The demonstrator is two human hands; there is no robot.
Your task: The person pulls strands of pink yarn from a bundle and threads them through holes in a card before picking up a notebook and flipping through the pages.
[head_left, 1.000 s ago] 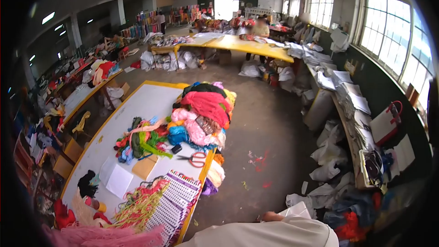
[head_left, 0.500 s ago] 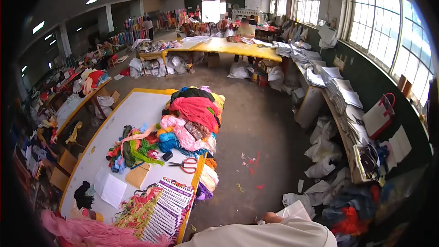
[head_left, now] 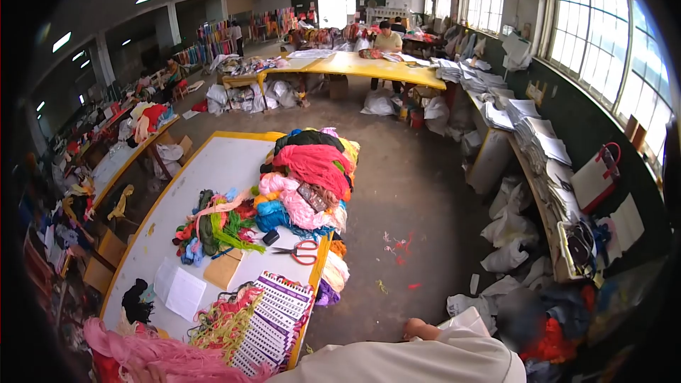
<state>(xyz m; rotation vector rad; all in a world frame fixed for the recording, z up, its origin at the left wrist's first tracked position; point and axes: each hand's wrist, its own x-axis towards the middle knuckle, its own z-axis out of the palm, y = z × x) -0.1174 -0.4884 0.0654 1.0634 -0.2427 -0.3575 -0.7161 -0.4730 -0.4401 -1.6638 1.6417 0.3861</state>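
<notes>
Now, see the right hand at lower middle, just above the beige garment and beside a white item; cannot tell if paper or bag, nor if touched. Cannot tell either the state of fingers, whether apart, together or clamped on something. To the left, find 1 pair of red-handled scissors lying on the table, near a small black object. Behind, see 1 big yarn heap. Nearer, notice tangled yarn beside the purple-and-white chart, and, at lower left, a pink yarn bundle.
</notes>
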